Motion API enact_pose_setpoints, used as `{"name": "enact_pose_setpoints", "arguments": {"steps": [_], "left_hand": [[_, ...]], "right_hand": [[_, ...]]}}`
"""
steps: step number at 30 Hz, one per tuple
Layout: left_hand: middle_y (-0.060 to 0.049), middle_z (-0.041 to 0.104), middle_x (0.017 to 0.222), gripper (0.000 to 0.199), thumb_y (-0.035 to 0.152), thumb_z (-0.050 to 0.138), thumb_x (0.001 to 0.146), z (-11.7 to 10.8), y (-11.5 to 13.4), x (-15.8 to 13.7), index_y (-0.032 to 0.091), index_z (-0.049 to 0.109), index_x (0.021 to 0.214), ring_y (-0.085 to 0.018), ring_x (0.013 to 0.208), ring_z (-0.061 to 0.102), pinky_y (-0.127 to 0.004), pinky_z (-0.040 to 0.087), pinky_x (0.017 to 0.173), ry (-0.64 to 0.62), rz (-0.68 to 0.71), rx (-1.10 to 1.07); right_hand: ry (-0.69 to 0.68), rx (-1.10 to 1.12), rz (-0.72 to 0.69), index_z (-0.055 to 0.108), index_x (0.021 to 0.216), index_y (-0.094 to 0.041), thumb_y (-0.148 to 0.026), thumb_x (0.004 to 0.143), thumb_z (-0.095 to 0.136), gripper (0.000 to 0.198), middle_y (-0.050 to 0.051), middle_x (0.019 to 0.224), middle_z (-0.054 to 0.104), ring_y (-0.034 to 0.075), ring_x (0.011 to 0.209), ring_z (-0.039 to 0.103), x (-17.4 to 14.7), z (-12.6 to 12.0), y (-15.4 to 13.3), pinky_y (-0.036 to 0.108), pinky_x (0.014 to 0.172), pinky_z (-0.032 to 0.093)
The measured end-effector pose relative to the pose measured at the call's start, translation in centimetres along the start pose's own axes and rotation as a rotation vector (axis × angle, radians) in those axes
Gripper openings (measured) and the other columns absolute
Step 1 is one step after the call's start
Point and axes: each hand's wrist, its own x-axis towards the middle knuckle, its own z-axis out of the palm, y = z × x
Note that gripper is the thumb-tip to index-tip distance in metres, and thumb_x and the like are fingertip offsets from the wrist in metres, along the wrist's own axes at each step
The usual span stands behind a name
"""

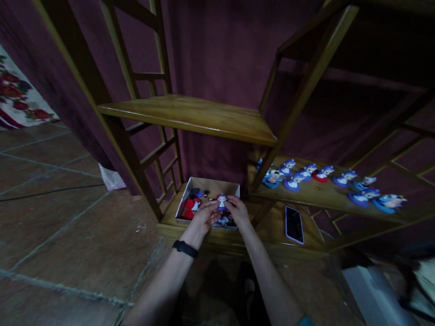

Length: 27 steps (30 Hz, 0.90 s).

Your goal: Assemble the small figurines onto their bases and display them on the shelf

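Between my two hands is a small figurine [222, 202] with a blue top, a pale body and a purple base, held upright over an open cardboard box [231, 186]. My left hand [205, 215] grips it from the left, with a black band on that wrist. From the right, the fingers of my right hand [237, 210] pinch its other side. Inside the box, left of my hands, lie red round pieces [189, 213] and a few dark and purple ones. Other small parts under my hands are partly hidden.
Several similar figurines [295, 181] stand on the wooden shelf to the right. A phone [294, 225] lies on the lower board. A bare middle shelf [190, 115] juts out above the box, between wooden posts. Behind hangs a dark red curtain [217, 54].
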Motion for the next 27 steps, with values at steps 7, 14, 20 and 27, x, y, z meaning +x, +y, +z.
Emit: {"name": "enact_pose_setpoints", "arguments": {"steps": [7,14,20,27], "left_hand": [[-0.002,0.063,0.057,0.010,0.014,0.063,0.074,0.0,0.0,0.1,0.015,0.058,0.082,-0.012,0.050,0.062,-0.020,0.049,0.049,0.011,-0.018,-0.017],[-0.001,0.063,0.058,0.013,0.010,0.064,0.073,0.1,0.1,-0.2,0.015,0.059,0.084,-0.011,0.047,0.061,-0.020,0.049,0.047,0.009,-0.054,-0.059],[0.000,0.062,0.055,0.013,0.011,0.064,0.073,0.1,0.1,-0.2,0.015,0.059,0.085,-0.011,0.044,0.059,-0.019,0.048,0.044,0.028,-0.059,-0.055],[-0.001,0.062,0.056,0.010,0.010,0.063,0.074,-0.1,0.0,-0.1,0.014,0.058,0.082,-0.011,0.046,0.060,-0.019,0.047,0.046,0.022,-0.053,-0.053]], "right_hand": [[-0.012,-0.026,-0.003,0.062,0.079,-0.021,-0.037,0.066,0.061,0.022,0.000,0.080,0.065,0.016,0.076,0.059,-0.1,-0.3,-0.1,0.028,0.068,0.049],[0.014,-0.129,-0.030,0.066,0.078,-0.020,-0.039,0.068,0.059,0.023,0.000,0.078,0.066,0.017,0.074,0.058,0.1,-0.4,0.4,0.029,0.072,0.046],[0.049,-0.093,-0.029,0.066,0.075,-0.019,-0.038,0.068,0.058,0.022,0.001,0.072,0.066,0.017,0.069,0.059,-0.4,0.1,0.4,0.029,0.069,0.047],[0.101,-0.029,-0.043,0.066,0.070,-0.018,-0.037,0.064,0.062,0.020,0.000,0.069,0.065,0.016,0.067,0.059,-0.2,0.5,1.0,0.029,0.067,0.048]]}}
